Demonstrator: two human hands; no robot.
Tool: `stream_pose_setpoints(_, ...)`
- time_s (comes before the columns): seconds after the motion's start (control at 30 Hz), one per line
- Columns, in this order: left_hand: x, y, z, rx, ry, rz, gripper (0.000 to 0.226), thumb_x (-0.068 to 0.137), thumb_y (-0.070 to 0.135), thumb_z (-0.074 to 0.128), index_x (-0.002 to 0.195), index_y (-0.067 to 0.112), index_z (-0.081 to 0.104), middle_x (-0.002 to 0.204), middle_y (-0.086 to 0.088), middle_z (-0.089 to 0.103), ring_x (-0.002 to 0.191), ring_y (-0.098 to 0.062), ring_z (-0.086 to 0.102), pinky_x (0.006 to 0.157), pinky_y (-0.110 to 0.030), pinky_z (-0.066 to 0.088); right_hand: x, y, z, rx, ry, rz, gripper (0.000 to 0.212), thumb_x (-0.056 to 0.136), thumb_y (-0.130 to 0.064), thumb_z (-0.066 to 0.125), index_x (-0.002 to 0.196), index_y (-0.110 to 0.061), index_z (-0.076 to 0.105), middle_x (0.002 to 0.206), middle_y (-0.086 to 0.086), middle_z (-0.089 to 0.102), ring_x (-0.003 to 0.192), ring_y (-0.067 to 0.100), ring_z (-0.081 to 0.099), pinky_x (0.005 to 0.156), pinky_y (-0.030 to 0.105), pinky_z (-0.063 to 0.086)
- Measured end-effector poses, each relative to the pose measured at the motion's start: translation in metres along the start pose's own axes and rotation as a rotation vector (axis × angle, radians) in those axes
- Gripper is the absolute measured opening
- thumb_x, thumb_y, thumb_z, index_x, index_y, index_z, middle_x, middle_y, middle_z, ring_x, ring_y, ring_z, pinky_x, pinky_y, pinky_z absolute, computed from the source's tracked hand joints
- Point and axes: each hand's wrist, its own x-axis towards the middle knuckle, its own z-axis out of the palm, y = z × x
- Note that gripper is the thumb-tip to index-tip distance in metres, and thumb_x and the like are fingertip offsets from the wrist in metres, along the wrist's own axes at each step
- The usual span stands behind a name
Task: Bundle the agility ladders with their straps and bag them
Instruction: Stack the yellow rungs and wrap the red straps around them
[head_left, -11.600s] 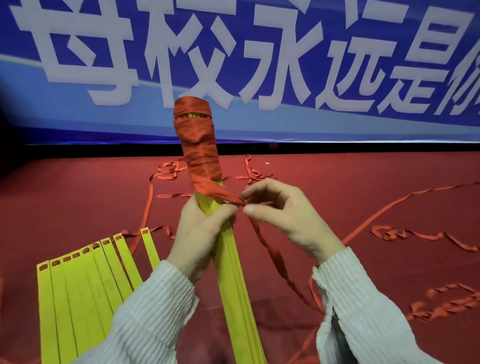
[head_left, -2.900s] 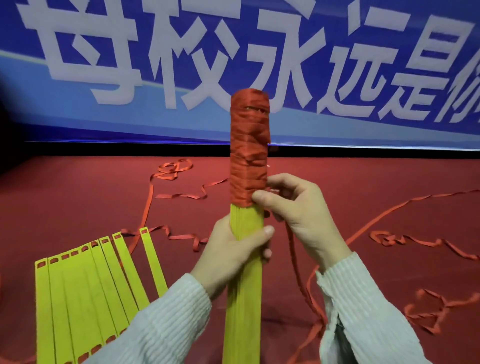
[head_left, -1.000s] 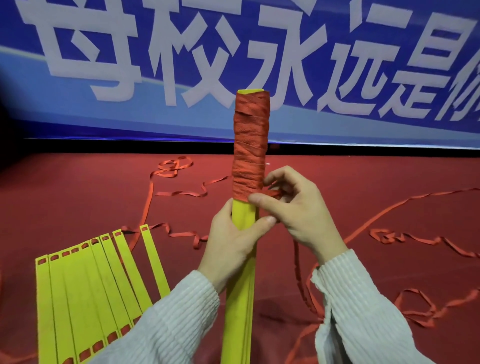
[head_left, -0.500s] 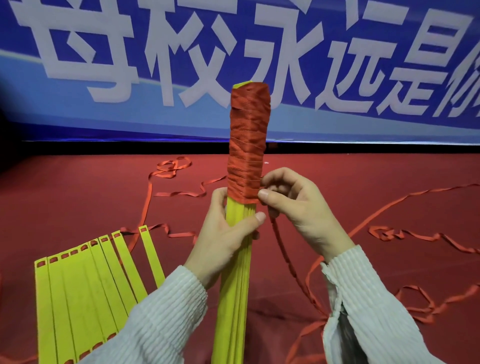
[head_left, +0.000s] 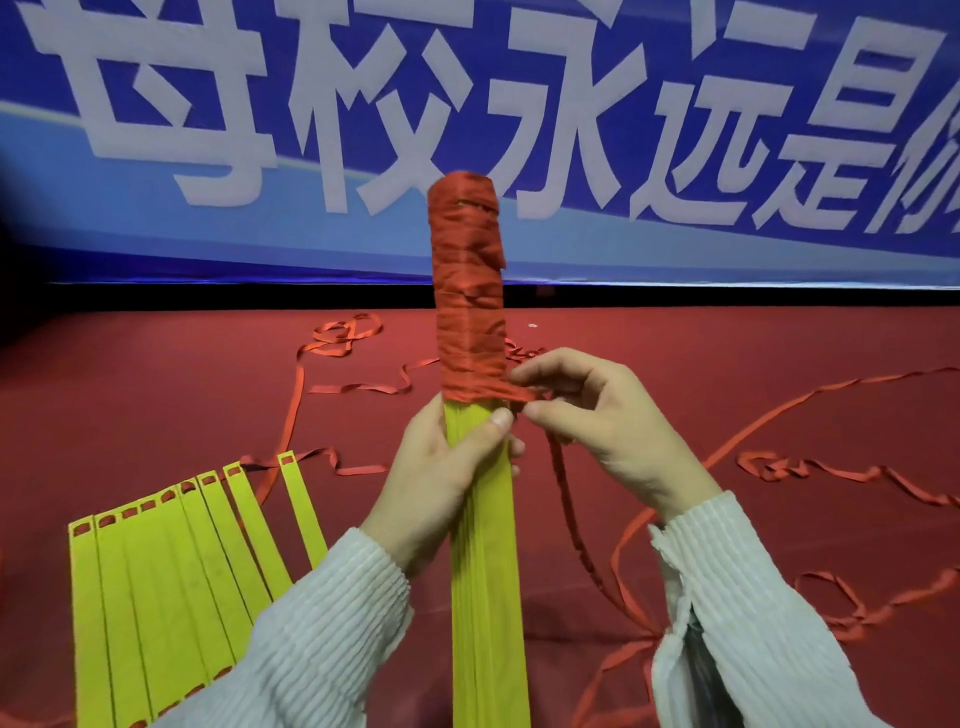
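The left hand (head_left: 441, 467) grips the upright yellow ladder bundle (head_left: 485, 571) at centre, just below its red wrapping. The right hand (head_left: 608, 431) pinches the red strap (head_left: 522, 393) taut, right of the bundle.

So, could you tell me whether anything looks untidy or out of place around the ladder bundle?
Yes. Loose red strap lies in tangled loops across the red floor, and the red wrapping on the yellow bundle of rungs overlaps unevenly, with a small gap near its top. The second yellow ladder lies fanned out, unbundled.
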Motion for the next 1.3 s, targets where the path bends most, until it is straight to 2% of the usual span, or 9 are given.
stream_pose_setpoints(0.17,0.003,0.005,-0.009,-0.015,0.056,-0.011,0.011,0.098,0.013,0.068,0.107,0.009,0.064,0.095,-0.015,0.069,0.081,-0.021,0.071,0.072,-0.033,0.062,0.0,0.004,-0.004,-0.33,0.047,-0.07,0.027,0.094,0.001,0.068,0.097,-0.024,0.075,0.087,-0.014,0.074,0.083,0.001,0.063,0.081,0.014,0.044)
stream_pose_setpoints(0.27,0.003,0.003,-0.01,0.013,0.044,0.002,0.014,0.099,0.013,0.069,0.11,0.007,0.064,0.094,-0.014,0.071,0.083,-0.021,0.071,0.071,-0.032,0.06,0.002,-0.001,-0.001,0.032,0.001,0.067,0.022,0.095,0.002,0.058,0.103,-0.014,0.072,0.085,-0.006,0.071,0.077,0.008,0.066,0.072,0.019,0.048)
stream_pose_setpoints(0.4,0.006,0.001,-0.011,0.036,0.073,0.02,0.017,0.1,0.007,0.064,0.115,0.002,0.063,0.095,-0.011,0.07,0.087,-0.025,0.07,0.075,-0.034,0.061,0.004,0.0,0.007,0.151,-0.009,0.128,0.012,0.09,-0.018,0.059,0.097,-0.019,0.069,0.069,0.009,0.042,0.048,0.009,0.032,0.047,0.022,0.025)
stream_pose_setpoints(0.57,0.005,0.001,-0.011,0.102,0.043,0.052,0.017,0.1,0.008,0.065,0.117,0.008,0.066,0.097,-0.011,0.072,0.086,-0.023,0.07,0.079,-0.039,0.06,0.003,-0.004,0.01,-0.017,0.014,-0.002,0.005,0.096,-0.002,0.067,0.098,-0.002,0.072,0.057,-0.018,0.058,0.047,-0.004,0.05,0.051,0.007,0.037)
stream_pose_setpoints(0.83,0.004,0.001,-0.011,-0.046,-0.027,0.044,0.051,0.085,0.012,0.076,0.13,0.006,0.051,0.107,-0.009,0.075,0.094,-0.026,0.075,0.081,-0.036,0.061,0.005,0.001,0.007,0.074,0.206,0.044,0.027,0.071,-0.035,0.086,0.075,-0.014,0.07,0.073,0.008,0.061,0.053,0.012,0.043,0.049,0.018,0.034)
stream_pose_setpoints(0.93,0.004,0.004,-0.012,-0.136,-0.102,0.063,0.045,0.083,0.008,0.072,0.126,0.006,0.059,0.106,-0.008,0.075,0.092,-0.021,0.073,0.078,-0.032,0.06,0.005,0.007,0.007,0.192,0.127,0.051,0.026,0.073,-0.034,0.089,0.079,-0.015,0.072,0.075,0.016,0.052,0.056,0.014,0.04,0.051,0.022,0.031)
stream_pose_setpoints(1.07,0.007,0.006,-0.014,-0.248,-0.102,0.006,0.039,0.084,0.01,0.07,0.123,0.006,0.067,0.096,-0.005,0.074,0.078,-0.014,0.069,0.066,-0.025,0.057,0.006,0.01,0.007,0.217,0.122,-0.002,0.013,0.083,-0.023,0.075,0.082,-0.011,0.07,0.067,0.008,0.055,0.057,0.015,0.047,0.056,0.023,0.04)
stream_pose_setpoints(1.23,0.003,-0.007,-0.004,-0.119,-0.098,-0.042,0.038,0.088,0.046,0.072,0.118,0.024,0.073,0.102,-0.001,0.074,0.086,-0.021,0.069,0.076,-0.036,0.058,0.007,0.014,0.024,0.118,0.15,-0.028,0.036,0.083,-0.032,0.078,0.071,-0.005,0.058,0.07,0.006,0.059,0.068,0.02,0.053,0.069,0.034,0.045)
stream_pose_setpoints(1.3,0.001,-0.009,-0.001,0.008,-0.098,-0.027,0.032,0.089,0.035,0.078,0.117,0.027,0.067,0.086,0.013,0.068,0.076,-0.01,0.063,0.069,-0.028,0.052,0.008,0.013,0.028,0.086,0.169,-0.047,0.037,0.082,-0.029,0.079,0.061,-0.015,0.051,0.068,0.003,0.051,0.067,0.018,0.048,0.068,0.032,0.042)
